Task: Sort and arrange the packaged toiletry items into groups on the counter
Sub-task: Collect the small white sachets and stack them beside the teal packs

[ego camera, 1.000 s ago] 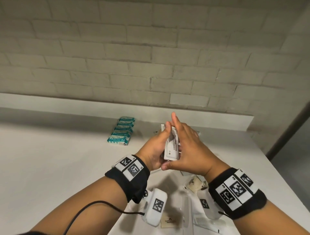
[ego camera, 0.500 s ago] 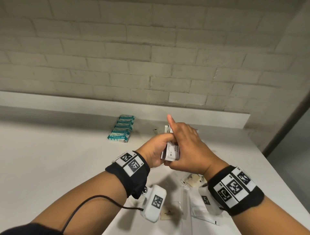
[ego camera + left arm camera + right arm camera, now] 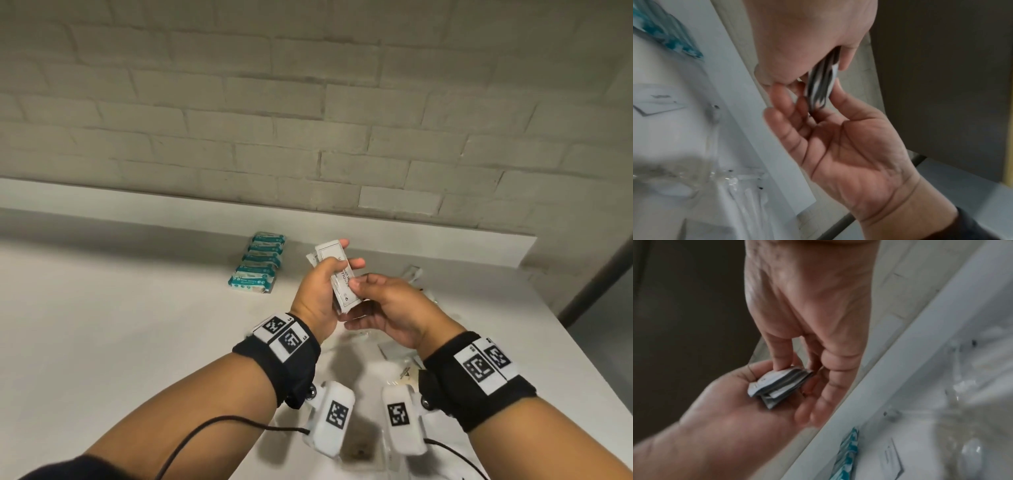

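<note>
A stack of white sachets (image 3: 345, 290) is held above the counter (image 3: 120, 325), tilted with its top end away from me. My left hand (image 3: 334, 265) grips it, thumb on the printed face and fingers wrapped behind. My right hand (image 3: 351, 301) pinches the stack's near end, thumb on top and fingers beneath. The right wrist view shows the stack (image 3: 777, 384) as several layered sachets lying in the left palm. In the left wrist view the stack (image 3: 821, 84) is blurred. A row of teal packets (image 3: 257, 263) lies at the back of the counter, left of the hands.
Loose clear-wrapped items (image 3: 404, 371) lie scattered on the counter under and to the right of the hands, with one more (image 3: 414, 274) further back. A raised ledge (image 3: 137, 219) and a brick wall close off the rear. The counter's right edge (image 3: 565, 335) drops off.
My right hand has slid down from lying flat along the stack to pinching its near end. The stack now tilts away, with more of its face showing.
</note>
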Tool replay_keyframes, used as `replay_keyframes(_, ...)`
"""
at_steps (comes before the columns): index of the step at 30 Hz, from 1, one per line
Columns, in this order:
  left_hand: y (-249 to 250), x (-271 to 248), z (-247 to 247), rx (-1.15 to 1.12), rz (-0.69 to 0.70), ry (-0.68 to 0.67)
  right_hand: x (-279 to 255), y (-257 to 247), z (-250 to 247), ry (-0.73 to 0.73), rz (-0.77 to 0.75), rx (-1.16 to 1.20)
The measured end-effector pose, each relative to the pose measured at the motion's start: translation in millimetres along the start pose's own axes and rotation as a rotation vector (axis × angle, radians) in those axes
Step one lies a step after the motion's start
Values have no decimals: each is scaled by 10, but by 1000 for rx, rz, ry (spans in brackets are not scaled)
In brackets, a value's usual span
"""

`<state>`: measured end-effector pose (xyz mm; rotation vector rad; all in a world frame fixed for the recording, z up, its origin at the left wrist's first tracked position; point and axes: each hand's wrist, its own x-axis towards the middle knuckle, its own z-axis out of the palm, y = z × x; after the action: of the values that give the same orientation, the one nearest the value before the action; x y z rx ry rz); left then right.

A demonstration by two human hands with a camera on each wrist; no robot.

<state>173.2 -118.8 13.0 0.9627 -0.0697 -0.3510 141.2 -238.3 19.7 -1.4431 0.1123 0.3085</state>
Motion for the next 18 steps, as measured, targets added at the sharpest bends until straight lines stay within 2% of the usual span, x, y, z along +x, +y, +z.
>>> replay_keyframes(4,-58,186,-312,149,-75,30,311,63,-25,0,70,99)
replay_keyframes(8,12,496,-607,317,-97,99,707,112,-140,66,140,50)
replay_keyframes(12,93,1119,-872,592,-145,182,1267,76,-325,186,161,-64)
replay_keyframes(18,273,2068,-920,943,-194,206,2080,-122,-519,363,139,-186)
